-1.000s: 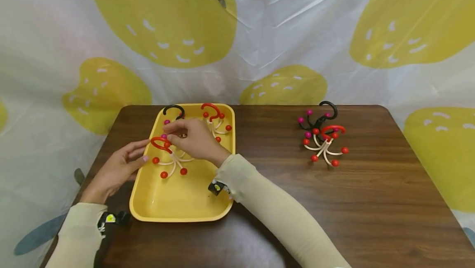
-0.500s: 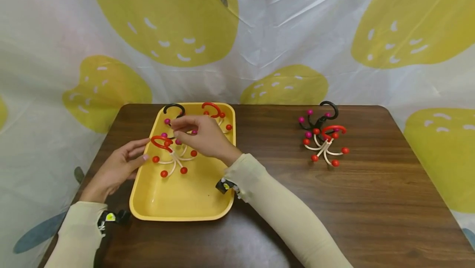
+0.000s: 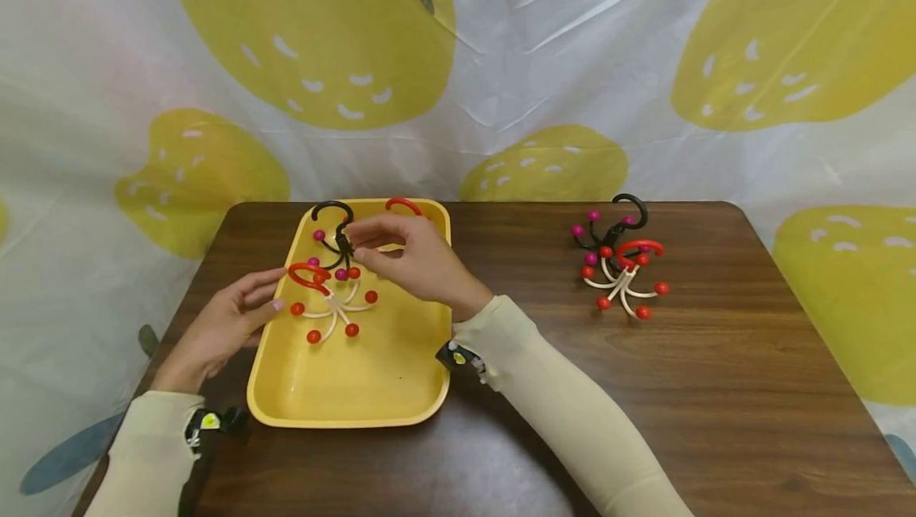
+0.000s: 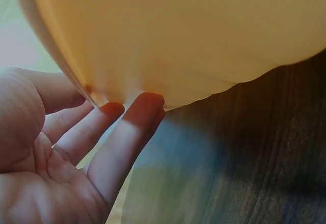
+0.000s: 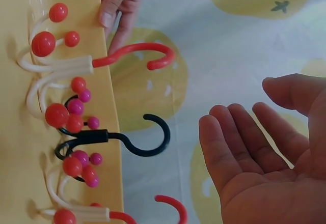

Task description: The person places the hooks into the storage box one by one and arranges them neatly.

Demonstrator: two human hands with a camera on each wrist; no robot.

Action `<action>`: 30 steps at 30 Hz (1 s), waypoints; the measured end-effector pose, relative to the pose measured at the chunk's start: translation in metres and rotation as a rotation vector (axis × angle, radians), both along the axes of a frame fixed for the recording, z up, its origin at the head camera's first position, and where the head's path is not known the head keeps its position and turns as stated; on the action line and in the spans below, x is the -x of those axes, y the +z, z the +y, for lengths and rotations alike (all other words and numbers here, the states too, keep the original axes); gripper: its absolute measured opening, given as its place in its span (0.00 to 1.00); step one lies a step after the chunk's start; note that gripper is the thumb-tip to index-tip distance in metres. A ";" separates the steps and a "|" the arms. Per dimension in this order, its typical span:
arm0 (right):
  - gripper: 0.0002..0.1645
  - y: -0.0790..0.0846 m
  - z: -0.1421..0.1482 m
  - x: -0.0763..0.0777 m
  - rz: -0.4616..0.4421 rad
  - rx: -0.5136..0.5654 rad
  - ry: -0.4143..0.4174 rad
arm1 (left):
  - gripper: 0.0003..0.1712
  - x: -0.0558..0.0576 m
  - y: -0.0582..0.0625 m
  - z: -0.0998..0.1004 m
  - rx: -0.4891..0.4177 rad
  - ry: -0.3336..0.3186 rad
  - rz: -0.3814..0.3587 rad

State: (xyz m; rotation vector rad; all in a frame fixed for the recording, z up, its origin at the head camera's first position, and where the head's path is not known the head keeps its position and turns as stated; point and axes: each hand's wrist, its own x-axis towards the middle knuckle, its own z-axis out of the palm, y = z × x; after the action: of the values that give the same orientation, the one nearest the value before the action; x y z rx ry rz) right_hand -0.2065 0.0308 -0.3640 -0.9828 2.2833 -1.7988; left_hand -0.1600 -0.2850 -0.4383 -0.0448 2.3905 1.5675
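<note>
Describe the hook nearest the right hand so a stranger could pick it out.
Start at the yellow tray on the table's left. At its far end, just left of the right hand, stands the black hook with magenta balls. Its tray neighbours have red hooks, cream arms and red balls.

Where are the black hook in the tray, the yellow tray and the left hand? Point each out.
black hook (image 5: 153, 137): right wrist view, on its curved black hook end.
yellow tray (image 3: 343, 390): head view, on the bare floor near its front rim.
left hand (image 3: 222, 326): head view, on the back of the hand.
</note>
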 end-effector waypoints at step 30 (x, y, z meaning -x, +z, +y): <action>0.21 0.015 0.155 -0.027 0.072 -0.070 -0.302 | 0.36 0.000 -0.007 -0.003 -0.010 -0.038 0.016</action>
State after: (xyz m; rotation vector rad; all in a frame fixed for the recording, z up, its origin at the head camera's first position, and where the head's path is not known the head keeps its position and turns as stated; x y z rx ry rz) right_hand -0.1793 0.1856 -0.3486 -0.7345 2.6405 -1.7957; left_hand -0.1601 -0.2882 -0.4455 0.0146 2.3815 1.5684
